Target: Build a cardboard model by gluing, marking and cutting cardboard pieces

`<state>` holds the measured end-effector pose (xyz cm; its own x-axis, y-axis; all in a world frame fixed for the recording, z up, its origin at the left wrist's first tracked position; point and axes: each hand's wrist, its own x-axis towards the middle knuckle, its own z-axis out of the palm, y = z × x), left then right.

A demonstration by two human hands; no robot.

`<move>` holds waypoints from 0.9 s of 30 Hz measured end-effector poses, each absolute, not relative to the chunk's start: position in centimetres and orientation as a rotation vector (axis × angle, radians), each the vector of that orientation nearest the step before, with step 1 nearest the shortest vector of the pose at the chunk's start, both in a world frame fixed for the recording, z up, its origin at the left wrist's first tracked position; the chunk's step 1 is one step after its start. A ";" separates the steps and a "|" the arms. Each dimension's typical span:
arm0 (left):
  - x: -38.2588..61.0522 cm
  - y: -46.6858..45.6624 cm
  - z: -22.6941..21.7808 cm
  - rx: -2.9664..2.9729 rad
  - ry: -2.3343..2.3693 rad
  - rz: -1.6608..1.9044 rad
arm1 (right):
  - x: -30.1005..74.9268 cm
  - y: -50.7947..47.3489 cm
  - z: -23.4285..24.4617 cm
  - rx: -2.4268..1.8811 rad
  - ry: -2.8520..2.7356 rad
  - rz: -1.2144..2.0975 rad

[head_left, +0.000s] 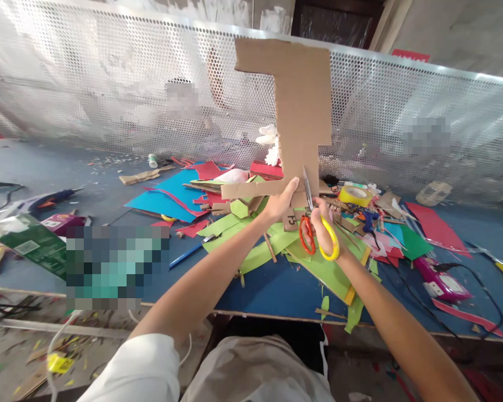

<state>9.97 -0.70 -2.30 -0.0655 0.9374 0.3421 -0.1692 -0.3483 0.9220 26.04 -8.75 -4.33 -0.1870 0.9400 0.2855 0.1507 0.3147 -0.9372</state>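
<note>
A tall, angular piece of brown cardboard (304,95) stands upright above the table, its lower edge gripped by my left hand (283,201). The thumb of that hand lies on the near face of the cardboard. My right hand (323,229) is closed around scissors (307,190) with one red and one yellow handle loop. Their blades point up and lie against the lower part of the cardboard; whether they are parted cannot be seen clearly. Under both hands lie light green paper scraps (272,243) and cardboard bits.
Yellow tape (355,195), blue sheets (171,192) and red paper (438,226) lie around. A purple box (442,279) with a black cable sits right. At left are a glue gun (46,201) and a green box (29,245). A perforated metal screen (121,84) runs along the back.
</note>
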 end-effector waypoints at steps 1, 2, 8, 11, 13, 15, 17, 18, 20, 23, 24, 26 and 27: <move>10.0 -0.7 -2.4 1.310 0.894 1.574 | 26.0 -8.7 -4.4 -1.022 -1.586 0.986; 10.1 -0.7 -2.4 1.311 0.883 1.580 | 26.0 -8.7 -4.4 -1.024 -1.586 0.974; 10.2 -1.4 -2.1 1.203 0.964 1.570 | 26.0 -9.0 -4.3 -1.038 -1.637 0.959; 10.3 -1.8 -1.9 1.129 0.967 1.543 | 26.0 -9.1 -4.1 -1.071 -1.667 0.942; 10.2 -1.8 -2.0 1.101 0.970 1.525 | 26.0 -9.2 -3.8 -1.092 -1.693 0.933; 10.2 -1.7 -2.2 1.085 0.958 1.525 | 26.0 -9.2 -3.5 -1.105 -1.721 0.927; 10.1 -1.5 -2.4 1.081 0.927 1.541 | 26.1 -9.3 -3.1 -1.117 -1.750 0.926; 10.1 -1.4 -2.5 1.082 0.913 1.547 | 26.1 -9.3 -3.0 -1.124 -1.764 0.925; 10.0 -1.3 -2.7 1.084 0.905 1.553 | 26.2 -9.4 -2.9 -1.132 -1.785 0.924; 10.0 -1.0 -2.8 1.110 0.886 1.583 | 26.2 -9.5 -3.0 -1.112 -1.760 0.949; 10.0 -0.8 -2.9 1.134 0.871 1.604 | 26.1 -9.5 -3.0 -1.103 -1.740 0.961; 10.0 -0.5 -3.1 1.187 0.845 1.648 | 26.0 -9.7 -3.0 -1.097 -1.705 0.973; 10.1 -0.3 -3.2 1.211 0.835 1.662 | 25.9 -9.8 -3.0 -1.103 -1.697 0.973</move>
<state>10.06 -0.34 -3.22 -0.1263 0.9261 0.3555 -0.2679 -0.3769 0.8867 25.91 -9.77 -2.98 -0.2328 0.9414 0.2442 0.2644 0.3029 -0.9156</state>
